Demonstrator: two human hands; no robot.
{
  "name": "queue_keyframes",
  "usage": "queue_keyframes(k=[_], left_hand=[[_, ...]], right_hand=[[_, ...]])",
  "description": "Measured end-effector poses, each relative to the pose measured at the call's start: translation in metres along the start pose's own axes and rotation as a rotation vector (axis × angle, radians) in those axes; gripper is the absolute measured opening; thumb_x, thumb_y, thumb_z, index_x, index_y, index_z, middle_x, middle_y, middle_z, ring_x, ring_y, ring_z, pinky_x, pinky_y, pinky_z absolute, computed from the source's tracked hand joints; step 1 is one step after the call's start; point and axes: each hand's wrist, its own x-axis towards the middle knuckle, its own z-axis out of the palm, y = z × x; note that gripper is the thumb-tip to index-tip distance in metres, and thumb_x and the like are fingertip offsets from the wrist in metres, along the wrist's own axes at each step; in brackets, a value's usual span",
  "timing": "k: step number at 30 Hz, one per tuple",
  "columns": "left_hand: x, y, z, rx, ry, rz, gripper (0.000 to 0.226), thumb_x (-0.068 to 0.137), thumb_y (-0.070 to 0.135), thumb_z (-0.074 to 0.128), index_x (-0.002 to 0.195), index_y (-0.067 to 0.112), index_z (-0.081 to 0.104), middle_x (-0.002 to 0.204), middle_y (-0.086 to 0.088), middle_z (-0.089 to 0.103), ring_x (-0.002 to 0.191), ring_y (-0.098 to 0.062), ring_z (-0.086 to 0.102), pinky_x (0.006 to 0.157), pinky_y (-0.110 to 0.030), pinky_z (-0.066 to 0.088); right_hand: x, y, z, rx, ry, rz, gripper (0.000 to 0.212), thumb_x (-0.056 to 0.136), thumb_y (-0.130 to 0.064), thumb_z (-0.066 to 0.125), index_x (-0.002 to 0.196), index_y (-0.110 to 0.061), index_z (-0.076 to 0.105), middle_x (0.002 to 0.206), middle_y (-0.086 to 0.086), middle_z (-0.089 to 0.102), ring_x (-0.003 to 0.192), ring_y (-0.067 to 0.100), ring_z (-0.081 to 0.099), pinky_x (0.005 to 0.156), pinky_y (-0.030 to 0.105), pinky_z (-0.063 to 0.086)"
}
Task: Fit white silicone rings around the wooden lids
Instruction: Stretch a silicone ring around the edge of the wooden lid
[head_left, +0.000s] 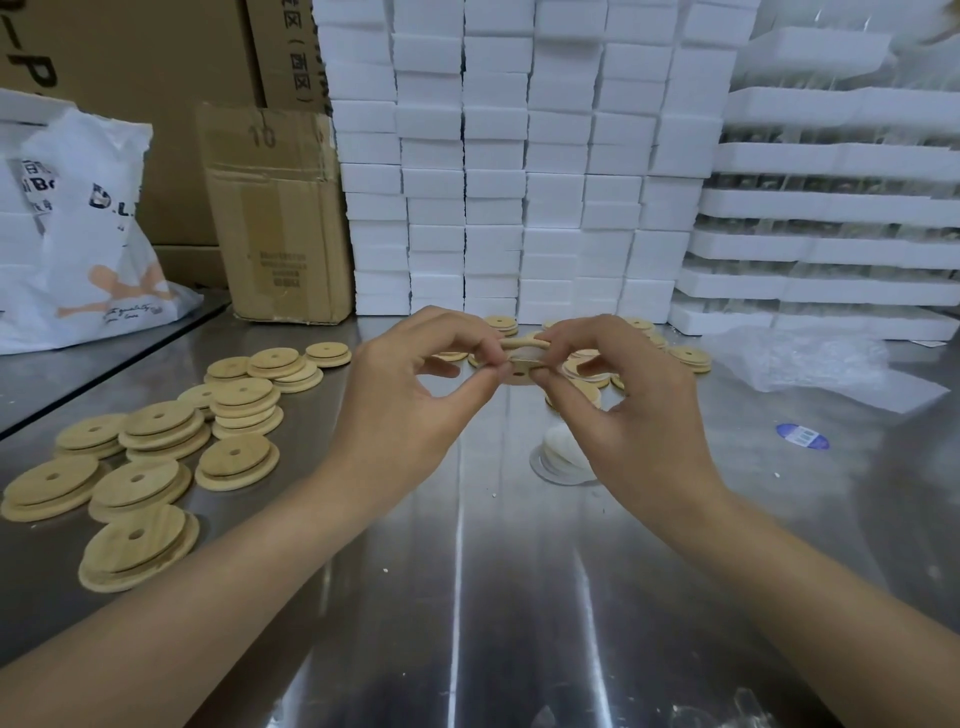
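Head view. We hold one wooden lid (521, 370) raised above the steel surface (467, 571), at about 12 o'clock from us, between both hands. The left hand (410, 395) pinches the lid's 9 o'clock edge between thumb and forefinger; the right hand (623, 400) pinches its 3 o'clock edge the same way. Both sets of fingers (558, 340) are closed on the lid's rim. The lid lies roughly flat, its small centre hole facing us. A pale band, likely the white ring (524, 343), arches over the far edge of the lid between the two forefingers; we cannot tell how far it is seated round the rim.

At 10 o'clock on the surface lie loose stacks of lids (156, 447), some overlapping, each with a centre hole. More lids (691, 358) are scattered at 12 to 1 o'clock, behind the hands and partly hidden by them. Just under the right wrist, at 1 o'clock, sits a small pile of white rings (558, 457), flat on the surface.

Behind: white foam blocks (519, 156) stacked at 12 o'clock, a cardboard box (275, 213) at 11 o'clock, a white plastic bag (88, 234) at 10 o'clock. Crumpled clear plastic (810, 364) and a blue sticker (802, 435) lie at 2 o'clock.
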Motion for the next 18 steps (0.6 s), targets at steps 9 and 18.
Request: queue_keyframes(k=[9, 18], left_hand=[[0.005, 0.004, -0.007, 0.176, -0.098, 0.142, 0.015, 0.088, -0.004, 0.081, 0.092, 0.011, 0.078, 0.1, 0.002, 0.075, 0.1, -0.018, 0.071, 0.081, -0.043, 0.057], [0.002, 0.005, -0.006, 0.23, -0.159, 0.197, 0.015, 0.089, -0.003, 0.081, 0.094, 0.012, 0.079, 0.1, 0.002, 0.074, 0.096, -0.02, 0.071, 0.079, -0.042, 0.059]], right_hand=[[0.009, 0.0, -0.011, -0.141, -0.045, -0.115, 0.01, 0.093, -0.014, 0.079, 0.102, -0.018, 0.079, 0.093, -0.012, 0.077, 0.087, 0.005, 0.072, 0.081, 0.032, 0.056], [0.008, 0.002, -0.013, -0.32, -0.134, -0.219, 0.005, 0.091, -0.013, 0.073, 0.095, -0.01, 0.073, 0.094, 0.0, 0.075, 0.084, 0.03, 0.071, 0.075, 0.049, 0.054]])
